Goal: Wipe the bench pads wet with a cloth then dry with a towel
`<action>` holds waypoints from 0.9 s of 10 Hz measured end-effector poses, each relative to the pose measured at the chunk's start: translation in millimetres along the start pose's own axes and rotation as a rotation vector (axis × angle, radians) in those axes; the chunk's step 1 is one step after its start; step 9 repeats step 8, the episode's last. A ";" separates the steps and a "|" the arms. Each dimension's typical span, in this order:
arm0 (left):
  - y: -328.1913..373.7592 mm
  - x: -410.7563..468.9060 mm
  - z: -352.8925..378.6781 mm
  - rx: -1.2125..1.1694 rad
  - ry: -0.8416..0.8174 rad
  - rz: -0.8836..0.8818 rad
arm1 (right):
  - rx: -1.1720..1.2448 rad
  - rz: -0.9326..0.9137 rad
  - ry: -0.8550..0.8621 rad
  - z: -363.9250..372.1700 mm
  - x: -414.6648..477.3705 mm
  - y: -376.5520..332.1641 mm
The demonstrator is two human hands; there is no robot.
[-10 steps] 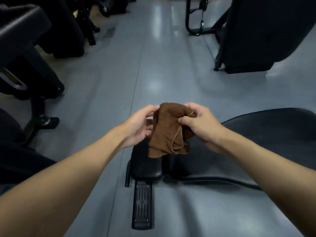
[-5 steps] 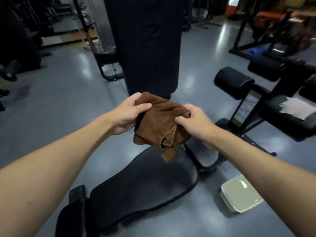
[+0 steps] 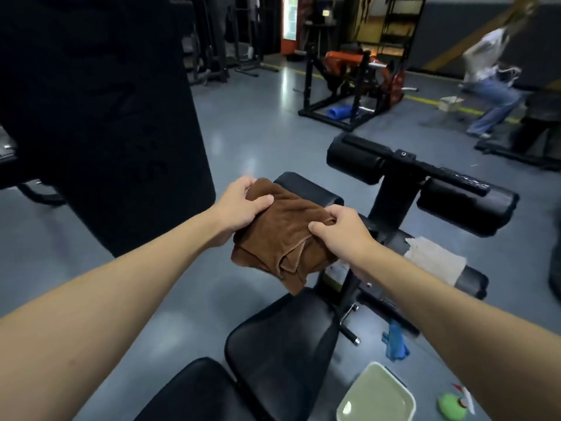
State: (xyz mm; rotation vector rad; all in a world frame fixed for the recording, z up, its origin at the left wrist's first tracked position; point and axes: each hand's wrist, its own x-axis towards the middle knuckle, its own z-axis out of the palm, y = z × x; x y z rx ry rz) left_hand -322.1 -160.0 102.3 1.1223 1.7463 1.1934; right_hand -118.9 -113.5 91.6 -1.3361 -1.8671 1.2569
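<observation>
Both hands hold the brown cloth (image 3: 282, 241) in the air above the bench pads, touching none of them. The left hand (image 3: 243, 205) grips the upper left edge with the thumb laid over the top. The right hand (image 3: 340, 235) pinches the right edge between the thumb and curled fingers. The cloth is bunched in loose folds, with one corner hanging toward the seat pad (image 3: 282, 344). Wiped in this state, it would likely touch the pad unevenly and leave strips unwiped, so flatten it first. Whether the cloth is wet cannot be determined; if it is saturated, drips on the glossy floor (image 3: 243, 132) would create a slip hazard. The basin (image 3: 376, 396) stands on the floor just beside the seat pad, where a step or a swinging arm could tip it. The pale towel (image 3: 434, 259) is draped over a roller pad (image 3: 473, 282) near the right forearm. A wet pass close by could dampen it, or a brush of the arm could drag it off. No brand or text is legible. A small label (image 3: 334, 271) on the frame and the markings along the crossbar (image 3: 449, 173) are too blurred to read.
</observation>
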 end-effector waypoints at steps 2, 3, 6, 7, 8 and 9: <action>-4.0 179.2 26.1 0.282 0.030 0.105 | -0.235 0.052 0.215 2.2 161.8 20.2; -45.6 227.4 57.8 0.677 -0.282 0.209 | -0.769 -0.144 0.054 6.8 198.3 43.1; -78.6 235.7 80.9 0.749 -0.334 0.149 | -0.880 -0.031 -0.179 14.6 230.7 86.3; -70.9 229.6 83.2 0.586 -0.330 0.145 | -0.875 0.085 -0.226 10.4 231.1 80.3; -66.9 219.2 81.5 0.561 -0.129 0.177 | -0.904 0.076 -0.239 8.2 228.9 78.1; -66.9 219.2 81.5 0.561 -0.129 0.177 | -0.904 0.076 -0.239 8.2 228.9 78.1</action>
